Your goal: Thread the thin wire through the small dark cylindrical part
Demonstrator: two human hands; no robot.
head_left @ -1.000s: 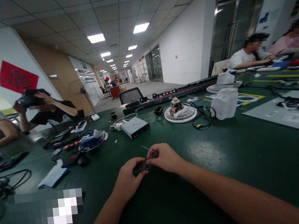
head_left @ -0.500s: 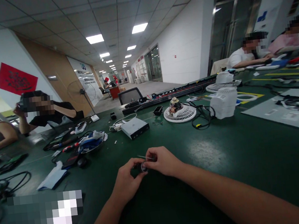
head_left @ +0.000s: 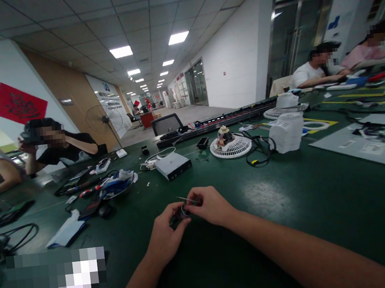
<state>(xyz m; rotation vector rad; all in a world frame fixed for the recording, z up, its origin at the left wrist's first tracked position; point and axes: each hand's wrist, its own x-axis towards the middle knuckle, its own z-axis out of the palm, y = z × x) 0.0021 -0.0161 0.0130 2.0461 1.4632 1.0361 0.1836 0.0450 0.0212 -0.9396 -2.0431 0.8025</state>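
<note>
Over the near middle of the green table [head_left: 292,243], my left hand [head_left: 165,231] is closed around a small dark round part [head_left: 183,212] with a pale ring at its end. Its exact kind is too small to make out. My right hand [head_left: 211,206] meets it from the right, fingertips touching the ring side. Between the right fingers sits a thin metal rod [head_left: 186,200], its tip pointing left above the left hand. The rod's other end is hidden in the fingers.
Beyond my hands stand an optical disc drive [head_left: 173,165], a white fan grille with a motor [head_left: 230,145] and a white plastic housing [head_left: 286,133]. Leftward lie a blue cloth bundle [head_left: 116,185], a black mouse [head_left: 105,210] and cables [head_left: 19,235]. Co-workers sit at both far sides.
The view has shifted slightly. Both hands stay together at nearly the same place, and the thin rod is tilted a little differently, its tip slightly higher.
</note>
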